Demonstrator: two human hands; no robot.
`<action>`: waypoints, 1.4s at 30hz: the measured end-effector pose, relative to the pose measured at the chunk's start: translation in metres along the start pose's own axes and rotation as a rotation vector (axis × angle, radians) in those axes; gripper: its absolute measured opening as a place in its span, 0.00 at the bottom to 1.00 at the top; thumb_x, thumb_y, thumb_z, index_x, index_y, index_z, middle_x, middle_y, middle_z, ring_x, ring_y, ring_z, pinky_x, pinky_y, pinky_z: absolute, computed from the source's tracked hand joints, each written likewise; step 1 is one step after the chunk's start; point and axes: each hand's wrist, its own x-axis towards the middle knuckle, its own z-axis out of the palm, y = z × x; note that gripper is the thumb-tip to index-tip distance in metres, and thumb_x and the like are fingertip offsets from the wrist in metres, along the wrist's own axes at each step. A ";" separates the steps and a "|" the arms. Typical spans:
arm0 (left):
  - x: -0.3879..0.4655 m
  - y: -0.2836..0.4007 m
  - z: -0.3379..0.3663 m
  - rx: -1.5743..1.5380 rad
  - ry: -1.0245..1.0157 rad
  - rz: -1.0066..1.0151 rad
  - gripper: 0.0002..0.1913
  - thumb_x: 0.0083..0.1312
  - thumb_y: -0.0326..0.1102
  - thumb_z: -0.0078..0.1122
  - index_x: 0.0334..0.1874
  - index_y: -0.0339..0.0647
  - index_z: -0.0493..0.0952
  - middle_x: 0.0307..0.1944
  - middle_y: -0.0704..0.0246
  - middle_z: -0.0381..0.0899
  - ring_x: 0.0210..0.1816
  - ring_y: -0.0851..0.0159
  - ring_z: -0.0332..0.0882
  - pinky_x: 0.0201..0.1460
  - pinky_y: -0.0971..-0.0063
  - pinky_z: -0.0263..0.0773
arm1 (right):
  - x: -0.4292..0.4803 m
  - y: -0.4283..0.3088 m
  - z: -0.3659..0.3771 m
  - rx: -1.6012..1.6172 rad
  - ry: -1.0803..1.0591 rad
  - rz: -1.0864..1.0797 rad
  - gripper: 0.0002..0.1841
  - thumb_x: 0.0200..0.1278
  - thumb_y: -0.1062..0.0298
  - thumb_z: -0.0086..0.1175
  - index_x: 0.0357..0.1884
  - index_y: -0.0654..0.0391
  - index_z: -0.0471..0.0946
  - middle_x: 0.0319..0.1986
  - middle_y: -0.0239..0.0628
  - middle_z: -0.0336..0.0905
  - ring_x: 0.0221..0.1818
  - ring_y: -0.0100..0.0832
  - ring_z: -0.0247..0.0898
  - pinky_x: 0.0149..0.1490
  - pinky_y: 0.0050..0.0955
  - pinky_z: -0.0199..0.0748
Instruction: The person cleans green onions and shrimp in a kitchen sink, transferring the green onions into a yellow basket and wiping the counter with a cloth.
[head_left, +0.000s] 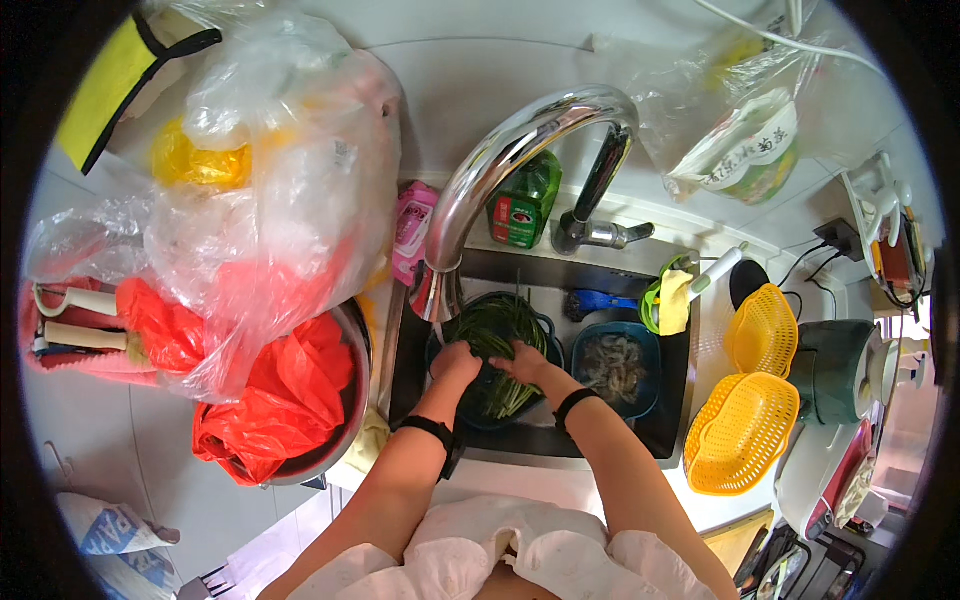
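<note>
Long thin green vegetables (491, 326) lie in a dark blue basin (556, 351) in the left part of the sink (409, 375). My left hand (455, 365) is curled around the left side of the bunch, below the spout of the chrome faucet (517, 129), where a thin stream of water comes down. My right hand (527, 363) grips the bunch from the right, with pale stems running out below it. Leaves hide some fingertips of both hands. To the right, raw shrimp (615, 366) sit in a smaller blue basin (655, 375).
A blue-handled brush (604, 301) lies behind the shrimp. Green dish soap (525, 202) stands beside the faucet lever (611, 235). Yellow plastic baskets (742, 435) sit on the right counter. At left, a red plastic bag (281, 401) fills a metal pot (358, 405), under hanging clear bags (300, 172).
</note>
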 end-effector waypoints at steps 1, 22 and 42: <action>-0.015 0.013 -0.006 0.065 0.019 0.071 0.24 0.60 0.42 0.57 0.58 0.42 0.68 0.58 0.56 0.64 0.52 0.53 0.70 0.50 0.59 0.70 | -0.002 0.010 -0.004 0.015 0.025 0.006 0.38 0.59 0.49 0.52 0.63 0.66 0.55 0.43 0.50 0.75 0.35 0.40 0.75 0.38 0.39 0.73; -0.011 -0.026 0.022 -0.337 -0.098 0.457 0.20 0.63 0.45 0.55 0.40 0.29 0.69 0.23 0.59 0.72 0.19 0.62 0.72 0.25 0.66 0.71 | -0.017 -0.003 -0.023 -0.946 0.327 -0.422 0.26 0.59 0.46 0.50 0.52 0.55 0.71 0.47 0.40 0.72 0.52 0.41 0.66 0.56 0.41 0.65; 0.139 -0.027 0.109 -0.679 -0.271 -0.215 0.14 0.65 0.40 0.52 0.30 0.33 0.71 0.22 0.59 0.70 0.16 0.62 0.63 0.20 0.64 0.65 | 0.057 0.012 0.018 -0.990 0.046 -0.301 0.30 0.70 0.58 0.32 0.70 0.42 0.36 0.70 0.26 0.25 0.72 0.35 0.24 0.72 0.39 0.32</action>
